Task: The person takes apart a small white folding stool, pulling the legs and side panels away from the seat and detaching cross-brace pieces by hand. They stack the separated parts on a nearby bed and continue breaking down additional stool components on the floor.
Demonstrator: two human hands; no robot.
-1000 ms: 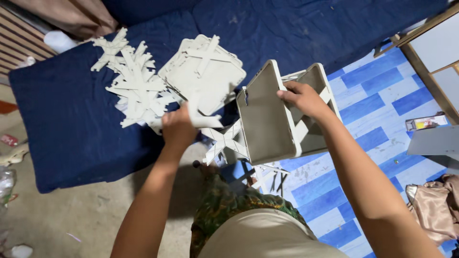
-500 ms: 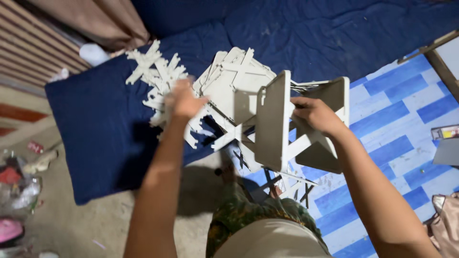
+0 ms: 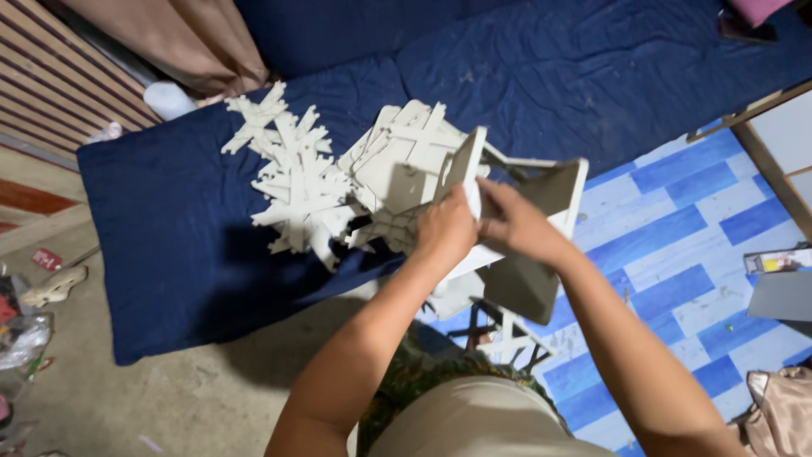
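1. Left hand [image 3: 447,230] fingers curled, clamped on the near edge of a flat grey-white panel [image 3: 467,173] that stands nearly upright; thin rigid board, matte, cut edges.
2. Right hand [image 3: 518,222] just beside the left, touching it, fingers pressed on the same boxy piece [image 3: 541,245]; exact finger grip partly hidden by the left hand, but it is closed on the board.
3. The boxy piece is made of several flat slabs joined at right angles, pale grey, held in the air over the edge of the blue mattress [image 3: 169,228] and the floor mat [image 3: 677,245].
4. Pile of cut-outs [image 3: 300,182] lies on the mattress left of the hands: cross and snowflake-like shapes, same pale board, jagged outlines, stacked loosely.
5. Flat octagon-ish plates [image 3: 397,156] with raised cross strips lie between the pile and the held piece, overlapping.
6. Mattress cloth dark navy, wrinkled, dusty specks.
7. Floor mat glossy, blue-and-white plank pattern; more thin white strip pieces [image 3: 507,338] lie on it below the hands.
8. Bare concrete floor [image 3: 194,398] lower left, rough grey.
9. Brown curtain [image 3: 178,42] top left, folded soft fabric.
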